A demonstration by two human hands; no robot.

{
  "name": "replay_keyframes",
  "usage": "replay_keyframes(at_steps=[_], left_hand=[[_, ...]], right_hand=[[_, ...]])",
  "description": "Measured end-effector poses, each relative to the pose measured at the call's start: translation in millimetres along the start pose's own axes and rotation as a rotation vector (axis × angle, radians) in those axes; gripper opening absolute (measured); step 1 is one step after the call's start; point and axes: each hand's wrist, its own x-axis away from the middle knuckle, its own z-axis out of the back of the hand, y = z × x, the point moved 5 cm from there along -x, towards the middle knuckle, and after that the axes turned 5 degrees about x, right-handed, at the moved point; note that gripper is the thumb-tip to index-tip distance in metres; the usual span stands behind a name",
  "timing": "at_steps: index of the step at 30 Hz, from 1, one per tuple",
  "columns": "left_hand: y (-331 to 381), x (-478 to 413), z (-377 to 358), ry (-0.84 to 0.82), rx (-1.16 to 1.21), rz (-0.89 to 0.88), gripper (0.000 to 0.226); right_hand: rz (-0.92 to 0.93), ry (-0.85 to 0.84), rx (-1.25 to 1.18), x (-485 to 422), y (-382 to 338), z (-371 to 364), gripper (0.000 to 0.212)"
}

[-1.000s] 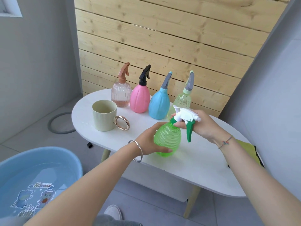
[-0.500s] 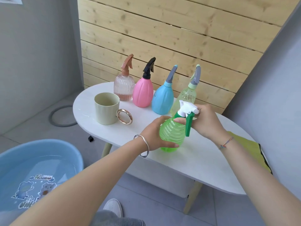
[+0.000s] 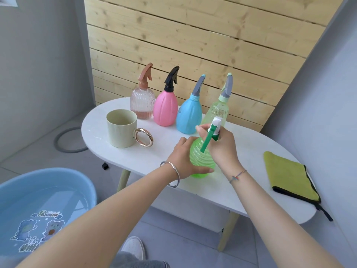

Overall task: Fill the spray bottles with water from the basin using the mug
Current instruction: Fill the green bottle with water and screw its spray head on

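A ribbed green spray bottle [image 3: 201, 161] stands on the white oval table [image 3: 251, 176]. My left hand [image 3: 183, 157] grips its body from the left. My right hand [image 3: 222, 146] grips the white and green spray head [image 3: 211, 132] at the neck. A pale green mug [image 3: 120, 131] with a gold ring handle sits at the table's left end. Behind stand a clear pink bottle [image 3: 143, 101], a pink bottle [image 3: 166, 105], a blue bottle [image 3: 190, 113] and a light green bottle [image 3: 220, 107]. A blue basin [image 3: 48, 198] holding water sits on the floor at lower left.
A folded yellow-green cloth [image 3: 287, 175] lies at the table's right end. A wooden slat wall stands right behind the bottles. A grey ring [image 3: 65, 140] lies on the floor left of the table. My shoe [image 3: 134, 247] shows below.
The spray head has turned under my right hand, its green trigger swinging round to point down towards me. My left hand keeps its hold on the bottle's body.
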Motion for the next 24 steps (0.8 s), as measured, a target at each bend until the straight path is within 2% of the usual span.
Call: replay_keyframes(at_steps=[3, 5, 7, 13, 17, 19, 22, 24], left_hand=[[2.1, 1.0, 0.3, 0.014, 0.026, -0.014, 0.097], [1.7, 1.5, 0.3, 0.016, 0.038, -0.012, 0.096], [0.7, 1.9, 0.5, 0.015, 0.046, 0.001, 0.097], [2.9, 3.1, 0.5, 0.021, 0.055, -0.002, 0.094], [3.4, 3.9, 1.2, 0.030, 0.042, 0.003, 0.094], [3.6, 3.7, 0.9, 0.031, 0.045, 0.001, 0.094], [2.8, 3.2, 0.7, 0.028, 0.064, 0.003, 0.092], [2.3, 3.0, 0.5, 0.027, 0.066, 0.004, 0.092]], right_hand=[[-0.035, -0.134, -0.235, 6.0, 6.0, 6.8, 0.011], [-0.026, -0.251, -0.343, 9.7, 9.6, 14.1, 0.017], [0.001, -0.281, -0.357, 10.9, 12.3, 21.4, 0.024], [-0.042, -0.040, -0.333, 10.0, 23.1, 24.0, 0.022], [-0.007, 0.042, -0.201, 6.4, 14.5, 19.4, 0.035], [-0.008, -0.067, -0.172, 4.5, 11.4, 17.6, 0.039], [-0.021, -0.308, -0.249, 5.8, 8.7, 15.7, 0.029], [0.001, -0.258, -0.281, 4.4, 9.8, 18.2, 0.026]])
